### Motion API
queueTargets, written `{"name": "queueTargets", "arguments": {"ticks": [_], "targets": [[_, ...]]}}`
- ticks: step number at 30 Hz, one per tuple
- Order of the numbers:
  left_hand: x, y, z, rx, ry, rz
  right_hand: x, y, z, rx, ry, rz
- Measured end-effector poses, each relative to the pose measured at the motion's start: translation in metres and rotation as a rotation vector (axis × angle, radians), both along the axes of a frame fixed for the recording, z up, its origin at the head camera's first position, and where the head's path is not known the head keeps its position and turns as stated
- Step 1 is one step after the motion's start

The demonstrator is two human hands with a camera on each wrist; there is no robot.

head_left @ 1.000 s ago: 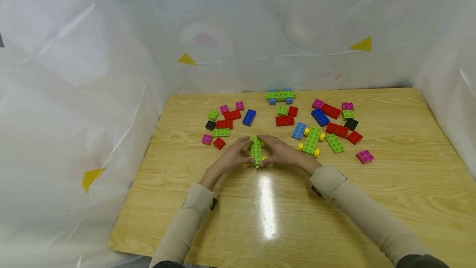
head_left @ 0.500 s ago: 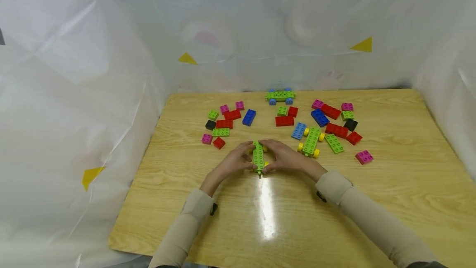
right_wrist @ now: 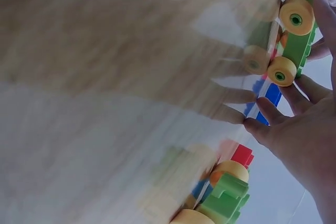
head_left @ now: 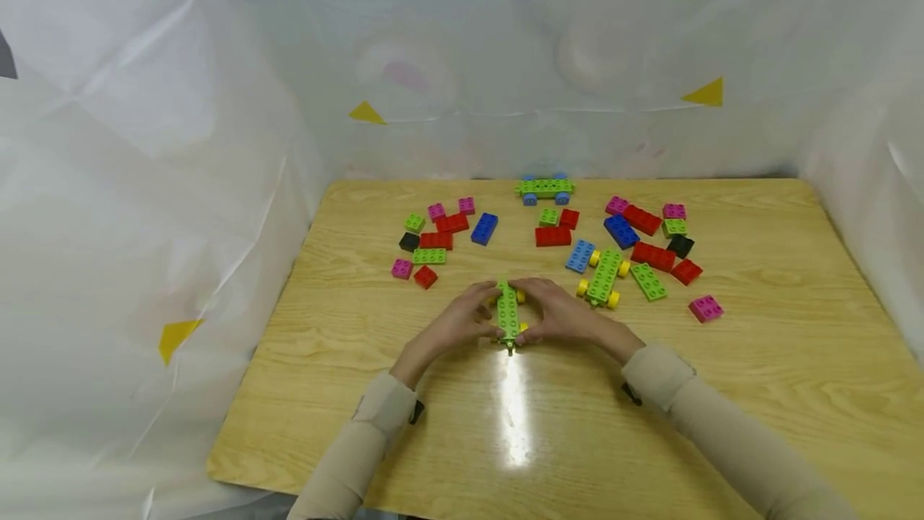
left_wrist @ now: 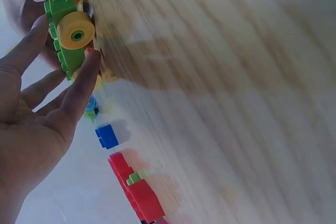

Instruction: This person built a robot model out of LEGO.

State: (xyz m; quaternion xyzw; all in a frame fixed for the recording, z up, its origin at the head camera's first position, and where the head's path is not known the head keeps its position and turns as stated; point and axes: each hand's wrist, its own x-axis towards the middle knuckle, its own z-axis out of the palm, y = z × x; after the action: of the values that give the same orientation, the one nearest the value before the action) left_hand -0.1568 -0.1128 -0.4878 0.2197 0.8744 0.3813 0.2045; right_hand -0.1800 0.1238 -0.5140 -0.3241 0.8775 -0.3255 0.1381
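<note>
A green toy car base [head_left: 508,315] with yellow wheels stands on the table between both hands, its studs facing up. The left hand [head_left: 458,323] holds it from the left, thumb near the front end and fingers toward the far end. From the right, the right hand [head_left: 566,315] grips it in the same way. In the left wrist view, the left fingertips [left_wrist: 93,59] lie beside a yellow wheel [left_wrist: 76,31]. The right wrist view shows two yellow wheels on the base's side and the right thumb [right_wrist: 326,17] against the green body.
A second green car base [head_left: 605,275] with yellow wheels stands to the right, and one with blue wheels [head_left: 545,188] at the back. Loose bricks lie left, such as a blue brick [head_left: 484,229], and right, such as a pink brick [head_left: 706,308]. Plastic sheeting [head_left: 505,62] surrounds the table.
Both hands have moved the green car base toward the person and slightly right. The other bricks and car bases stay in place.
</note>
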Motion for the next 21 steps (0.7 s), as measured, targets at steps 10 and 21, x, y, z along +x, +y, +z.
{"name": "queueTargets", "arguments": {"ticks": [10, 21], "targets": [[-0.004, -0.022, 0.006, 0.027, 0.07, 0.098, 0.003, 0.002, -0.004, -0.025, -0.011, -0.029], [-0.026, -0.077, 0.014, 0.04, 0.227, 0.311, 0.005, 0.0, -0.004, -0.047, -0.074, -0.049]]}}
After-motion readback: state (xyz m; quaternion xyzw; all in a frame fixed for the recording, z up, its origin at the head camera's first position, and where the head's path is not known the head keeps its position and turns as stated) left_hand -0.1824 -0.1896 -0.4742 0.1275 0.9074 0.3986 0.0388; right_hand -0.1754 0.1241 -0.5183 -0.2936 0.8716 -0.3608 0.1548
